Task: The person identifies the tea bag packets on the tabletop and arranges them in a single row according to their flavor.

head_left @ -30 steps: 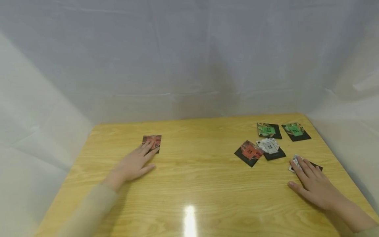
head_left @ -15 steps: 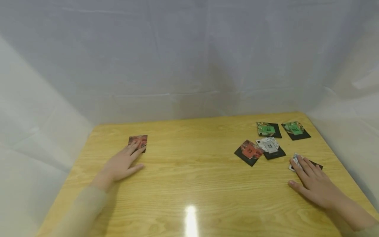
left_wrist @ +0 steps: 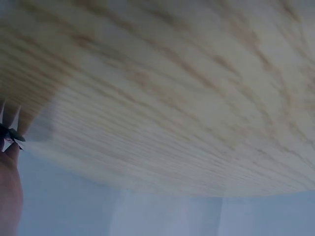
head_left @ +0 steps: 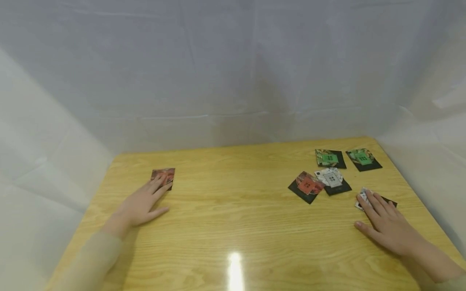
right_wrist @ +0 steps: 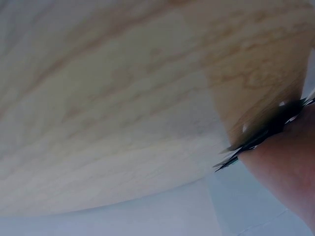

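My left hand (head_left: pixel 140 205) lies on the left part of the table, straight fingers resting on a flat square packet (head_left: pixel 169 171) with a red print. The thumb is spread to the side, off the packet. On the right, my right hand (head_left: pixel 393 230) rests its extended fingers on a white-and-black square packet (head_left: pixel 364 190), covering much of it. Each wrist view shows its packet edge-on by the fingers: the left packet (left_wrist: pixel 14 133) at the left border, the right packet (right_wrist: pixel 266 132) at the right border.
Beyond the right hand lie two green-printed packets (head_left: pixel 329 159), a white-printed packet (head_left: pixel 332 180) and a red-printed packet (head_left: pixel 306 188), whose corner meets the white one. The wooden table (head_left: pixel 233 202) has white sheeting (head_left: pixel 233 81) behind it and at both sides.
My left hand has slid the red packet leftward across the table, then slightly nearer. The right hand and the other packets have stayed in place.
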{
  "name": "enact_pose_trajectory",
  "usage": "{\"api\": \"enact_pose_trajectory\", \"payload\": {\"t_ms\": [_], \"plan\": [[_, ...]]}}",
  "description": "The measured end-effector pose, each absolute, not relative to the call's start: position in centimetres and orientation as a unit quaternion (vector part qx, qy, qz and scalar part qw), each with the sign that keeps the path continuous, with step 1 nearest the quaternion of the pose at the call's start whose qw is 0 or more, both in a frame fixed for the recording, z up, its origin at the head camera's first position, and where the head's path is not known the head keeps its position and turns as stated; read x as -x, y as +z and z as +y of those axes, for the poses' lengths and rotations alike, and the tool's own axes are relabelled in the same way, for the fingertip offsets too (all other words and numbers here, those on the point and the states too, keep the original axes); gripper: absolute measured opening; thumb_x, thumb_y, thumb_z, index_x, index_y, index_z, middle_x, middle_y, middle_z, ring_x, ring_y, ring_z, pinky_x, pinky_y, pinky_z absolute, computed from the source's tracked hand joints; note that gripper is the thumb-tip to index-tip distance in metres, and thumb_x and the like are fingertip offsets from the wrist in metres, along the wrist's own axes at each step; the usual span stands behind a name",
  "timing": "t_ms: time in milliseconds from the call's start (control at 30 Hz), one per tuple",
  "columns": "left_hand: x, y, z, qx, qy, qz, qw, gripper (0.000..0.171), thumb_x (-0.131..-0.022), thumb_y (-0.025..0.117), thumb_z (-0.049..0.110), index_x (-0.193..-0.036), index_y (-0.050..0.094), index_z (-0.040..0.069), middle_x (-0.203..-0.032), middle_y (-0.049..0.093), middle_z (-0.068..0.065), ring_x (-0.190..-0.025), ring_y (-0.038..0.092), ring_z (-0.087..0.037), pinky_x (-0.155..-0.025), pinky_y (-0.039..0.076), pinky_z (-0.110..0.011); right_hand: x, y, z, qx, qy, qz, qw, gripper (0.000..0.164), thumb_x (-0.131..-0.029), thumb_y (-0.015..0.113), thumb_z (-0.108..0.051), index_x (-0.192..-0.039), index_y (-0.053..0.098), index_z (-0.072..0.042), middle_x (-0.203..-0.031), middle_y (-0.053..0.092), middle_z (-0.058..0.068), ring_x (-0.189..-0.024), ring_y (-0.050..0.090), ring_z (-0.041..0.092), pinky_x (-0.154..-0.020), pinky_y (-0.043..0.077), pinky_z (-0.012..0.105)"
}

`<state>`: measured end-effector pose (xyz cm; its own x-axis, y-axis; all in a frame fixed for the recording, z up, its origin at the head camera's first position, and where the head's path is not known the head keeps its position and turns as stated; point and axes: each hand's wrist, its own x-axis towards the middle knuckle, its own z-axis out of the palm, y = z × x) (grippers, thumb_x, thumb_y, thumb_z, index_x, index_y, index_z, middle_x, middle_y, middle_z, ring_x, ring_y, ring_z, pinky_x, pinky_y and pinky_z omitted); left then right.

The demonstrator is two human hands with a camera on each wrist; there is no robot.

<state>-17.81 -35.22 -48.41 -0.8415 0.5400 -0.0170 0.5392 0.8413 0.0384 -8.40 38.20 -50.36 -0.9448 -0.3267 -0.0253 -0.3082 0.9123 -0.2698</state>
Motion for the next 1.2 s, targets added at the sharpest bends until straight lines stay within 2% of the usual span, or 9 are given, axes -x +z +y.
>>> {"api": "enact_pose_trajectory", "payload": {"t_ms": [233, 367, 467, 600, 800, 933, 1033, 1200], "plan": [[17.5, -47.8, -35.3, -0.281, 0.007, 0.960, 0.013, 0.082, -0.104, 0.062, 0.054, -0.165, 0.036, 0.005, -0.172, 0.026, -0.030, -0.158, 0.028, -0.052, -0.127, 0.031, -0.066, 8.5, -50.4, 38.1, 0.167, -0.122, 0.978, 0.020, 0.084, -0.110, 0.055, -0.042, -0.173, 0.008, -0.012, -0.179, 0.001, 0.021, -0.167, -0.009, 0.040, -0.124, -0.031, 0.038], [17.6, -47.7, -35.5, -0.288, 0.004, 0.957, -0.011, 0.088, -0.103, 0.063, 0.053, -0.167, 0.029, 0.003, -0.173, 0.026, -0.029, -0.159, 0.026, -0.050, -0.131, 0.023, -0.064, 8.6, -50.4, 38.0, 0.170, -0.120, 0.978, 0.015, 0.084, -0.110, 0.056, -0.042, -0.173, 0.009, -0.012, -0.179, 0.002, 0.022, -0.167, -0.007, 0.040, -0.124, -0.031, 0.037], [17.9, -47.5, -35.4, -0.295, 0.011, 0.955, -0.034, 0.091, -0.102, 0.065, 0.052, -0.169, 0.025, 0.005, -0.174, 0.025, -0.027, -0.161, 0.025, -0.047, -0.136, 0.013, -0.057, 8.6, -50.3, 38.0, 0.170, -0.123, 0.978, 0.014, 0.084, -0.110, 0.056, -0.041, -0.173, 0.008, -0.012, -0.179, 0.002, 0.022, -0.167, -0.007, 0.040, -0.123, -0.031, 0.037], [18.6, -46.9, -34.3, -0.307, 0.010, 0.951, -0.047, 0.090, -0.103, 0.065, 0.052, -0.169, 0.026, 0.005, -0.175, 0.026, -0.023, -0.162, 0.024, -0.042, -0.138, 0.009, -0.049, 8.6, -50.1, 38.1, 0.168, -0.129, 0.977, 0.021, 0.085, -0.110, 0.055, -0.041, -0.173, 0.005, -0.013, -0.180, -0.002, 0.020, -0.167, -0.010, 0.039, -0.124, -0.032, 0.039], [20.7, -45.4, -30.2, -0.325, 0.001, 0.945, -0.043, 0.085, -0.103, 0.065, 0.050, -0.167, 0.032, 0.005, -0.175, 0.024, -0.023, -0.162, 0.025, -0.043, -0.133, 0.023, -0.058, 8.5, -50.3, 38.3, 0.169, -0.126, 0.977, 0.019, 0.085, -0.110, 0.055, -0.041, -0.173, 0.004, -0.014, -0.180, -0.003, 0.018, -0.167, -0.011, 0.038, -0.123, -0.032, 0.038], [22.0, -44.7, -27.4, -0.348, 0.009, 0.936, -0.045, 0.082, -0.104, 0.064, 0.048, -0.168, 0.031, 0.008, -0.176, 0.022, -0.021, -0.163, 0.024, -0.041, -0.132, 0.024, -0.060, 8.5, -50.4, 38.2, 0.168, -0.127, 0.977, 0.021, 0.084, -0.111, 0.055, -0.041, -0.173, 0.005, -0.013, -0.180, -0.003, 0.019, -0.167, -0.011, 0.039, -0.124, -0.032, 0.039], [22.8, -44.4, -25.2, -0.359, 0.007, 0.932, -0.041, 0.081, -0.106, 0.062, 0.049, -0.169, 0.029, 0.010, -0.178, 0.020, -0.018, -0.164, 0.022, -0.039, -0.133, 0.023, -0.059, 8.4, -50.4, 38.1, 0.167, -0.128, 0.977, 0.019, 0.084, -0.110, 0.055, -0.041, -0.173, 0.006, -0.013, -0.180, -0.001, 0.019, -0.167, -0.009, 0.040, -0.125, -0.030, 0.044], [24.2, -44.2, -21.8, -0.390, 0.003, 0.919, -0.052, 0.080, -0.106, 0.061, 0.048, -0.168, 0.031, 0.009, -0.176, 0.023, -0.019, -0.163, 0.025, -0.039, -0.133, 0.026, -0.056, 8.3, -50.4, 38.1, 0.167, -0.129, 0.977, 0.017, 0.084, -0.110, 0.055, -0.041, -0.173, 0.006, -0.013, -0.180, 0.001, 0.020, -0.167, -0.009, 0.039, -0.126, -0.028, 0.048]]}}
